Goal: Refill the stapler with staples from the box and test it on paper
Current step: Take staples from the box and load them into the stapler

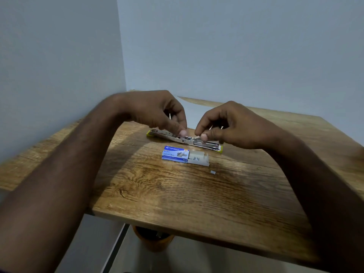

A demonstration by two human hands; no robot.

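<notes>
A yellow stapler (206,145) lies swung fully flat on the wooden table (177,194), its metal staple channel facing up. My left hand (157,113) presses fingertips onto the left half of the stapler near the hinge. My right hand (232,125) pinches something small and silvery, seemingly a strip of staples, just above the channel right of the hinge. A blue staple box (176,153) lies in front of the stapler with its white inner tray (199,158) slid out to the right, staples showing inside. A white sheet of paper (191,113) lies behind my hands.
A small loose piece of staples (213,172) lies on the table right of the box. Grey walls meet in a corner behind the table. An orange bin (153,240) stands on the floor under the table's front edge.
</notes>
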